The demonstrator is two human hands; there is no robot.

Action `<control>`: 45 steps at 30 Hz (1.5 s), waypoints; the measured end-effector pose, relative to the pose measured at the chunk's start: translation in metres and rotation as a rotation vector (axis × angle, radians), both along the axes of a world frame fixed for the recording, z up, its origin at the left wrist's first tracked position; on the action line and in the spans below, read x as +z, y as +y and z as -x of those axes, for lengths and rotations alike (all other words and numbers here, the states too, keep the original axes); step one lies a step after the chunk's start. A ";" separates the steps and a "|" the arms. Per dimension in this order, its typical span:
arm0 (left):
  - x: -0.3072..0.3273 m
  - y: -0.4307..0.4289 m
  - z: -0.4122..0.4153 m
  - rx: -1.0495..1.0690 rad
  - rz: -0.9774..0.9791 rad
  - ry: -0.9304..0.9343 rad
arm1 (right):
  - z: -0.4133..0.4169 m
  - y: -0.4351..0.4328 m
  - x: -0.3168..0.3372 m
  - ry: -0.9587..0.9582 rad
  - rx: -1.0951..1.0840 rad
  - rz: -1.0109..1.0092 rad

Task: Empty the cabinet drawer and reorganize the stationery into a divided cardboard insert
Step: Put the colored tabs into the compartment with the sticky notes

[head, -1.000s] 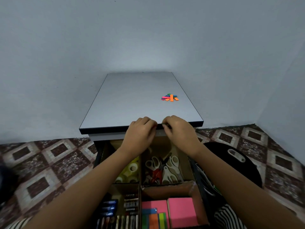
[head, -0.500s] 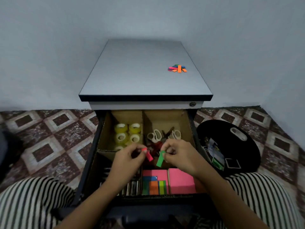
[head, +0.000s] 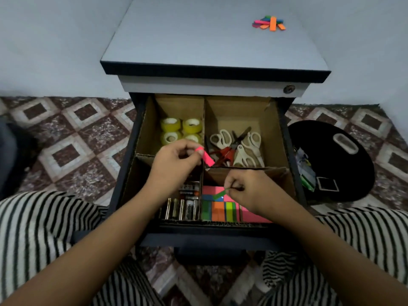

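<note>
Divided brown cardboard insert [head: 273,133]: mostly stocked, by the look of it; left hand [head: 174,166] pinches pink paper flag strip [head: 207,158]; right hand [head: 249,192] pinches green paper flag strip [head: 219,195]; bright loose strips [head: 269,23] lie unsorted atop grey cabinet [head: 198,36].

Sticky tabs [head: 269,23] on cabinet top [head: 198,36]

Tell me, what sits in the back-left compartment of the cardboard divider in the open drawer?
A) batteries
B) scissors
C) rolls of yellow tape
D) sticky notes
C: the rolls of yellow tape lie in the back-left compartment, with the scissors in the one to their right.
</note>
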State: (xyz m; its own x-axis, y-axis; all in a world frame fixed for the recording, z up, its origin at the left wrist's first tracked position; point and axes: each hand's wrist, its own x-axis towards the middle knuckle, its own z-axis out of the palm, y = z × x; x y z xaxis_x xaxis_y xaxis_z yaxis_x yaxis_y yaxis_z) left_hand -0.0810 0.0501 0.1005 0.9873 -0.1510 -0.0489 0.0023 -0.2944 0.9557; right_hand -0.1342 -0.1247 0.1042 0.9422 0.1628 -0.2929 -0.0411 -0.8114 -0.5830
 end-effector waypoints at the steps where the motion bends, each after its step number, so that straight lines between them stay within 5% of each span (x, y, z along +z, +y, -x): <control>1: 0.001 0.000 0.000 -0.001 -0.001 0.003 | 0.001 0.001 -0.002 0.013 -0.015 -0.010; 12: 0.003 -0.002 0.003 -0.018 -0.028 -0.027 | 0.001 0.007 -0.017 0.016 -0.134 -0.025; 36: 0.005 -0.005 0.006 -0.059 0.029 -0.020 | -0.006 0.010 -0.006 0.012 0.051 0.111; 45: 0.004 -0.009 0.006 -0.078 0.051 -0.006 | -0.011 -0.012 0.026 -0.098 -0.248 -0.408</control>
State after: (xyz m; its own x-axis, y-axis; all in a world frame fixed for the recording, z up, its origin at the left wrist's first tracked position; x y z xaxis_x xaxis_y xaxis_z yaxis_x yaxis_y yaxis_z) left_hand -0.0869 0.0411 0.1045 0.9726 -0.2301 -0.0338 -0.0242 -0.2449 0.9692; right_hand -0.1228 -0.1367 0.1297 0.9870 0.0130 -0.1602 -0.1335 -0.4887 -0.8622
